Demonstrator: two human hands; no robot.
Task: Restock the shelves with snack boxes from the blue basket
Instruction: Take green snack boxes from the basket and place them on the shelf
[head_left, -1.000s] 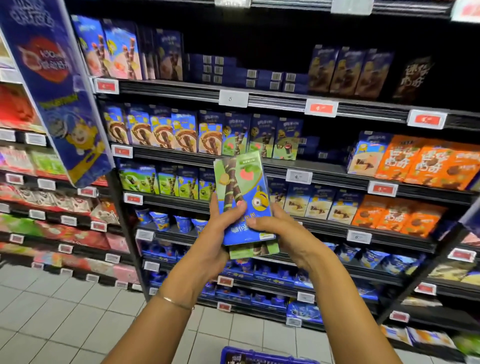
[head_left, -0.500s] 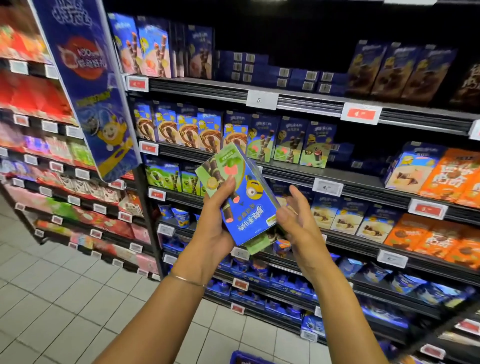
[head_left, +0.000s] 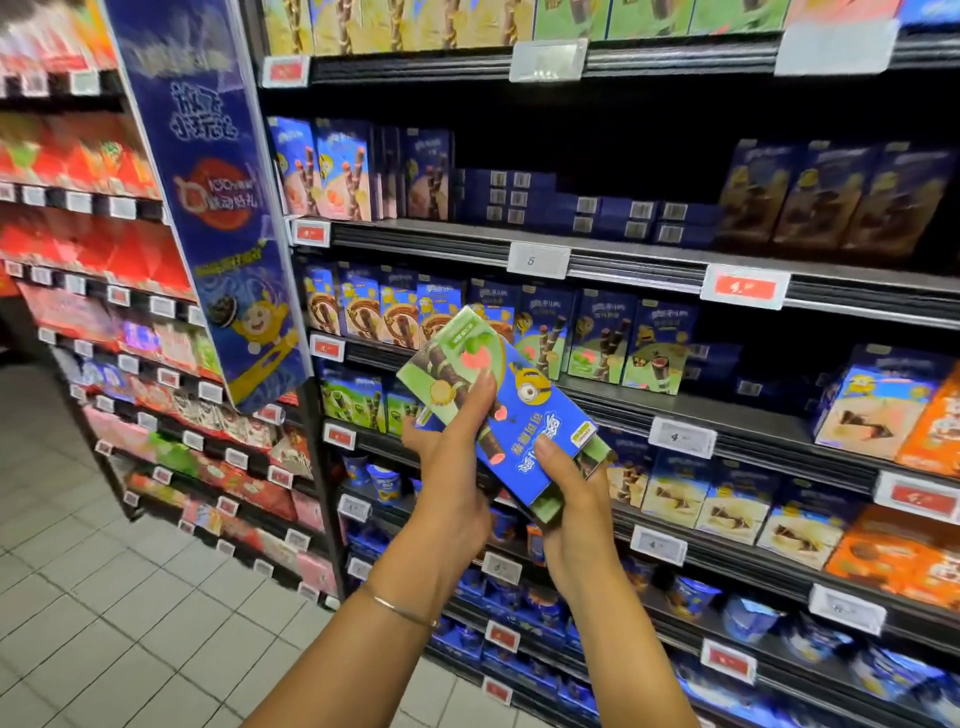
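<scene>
Two hands are up in front of the shelves (head_left: 623, 273), and both are on the snack boxes (head_left: 519, 410). It's a small stack, held in the air and tilted, its green end pointing up and to the left and its blue end down toward the right. The top box faces the camera, green and blue with a yellow cartoon figure. The green edge of a second box (head_left: 549, 508) peeks out underneath at the lower end.

The left hand (head_left: 449, 470) grips the stack from the left side, thumb laid across the printed front and fingers curled round behind. A thin bracelet (head_left: 405, 610) sits on that wrist. The right hand (head_left: 571, 512) grips the lower blue end, thumb pressed on the face and fingers wrapped beneath.

Just behind the stack, on the middle shelf, stands a row of matching boxes (head_left: 597, 353), upright and facing out. A tall blue banner (head_left: 223, 218) hangs at the left end of the unit, over the pale tiled floor (head_left: 104, 623).
</scene>
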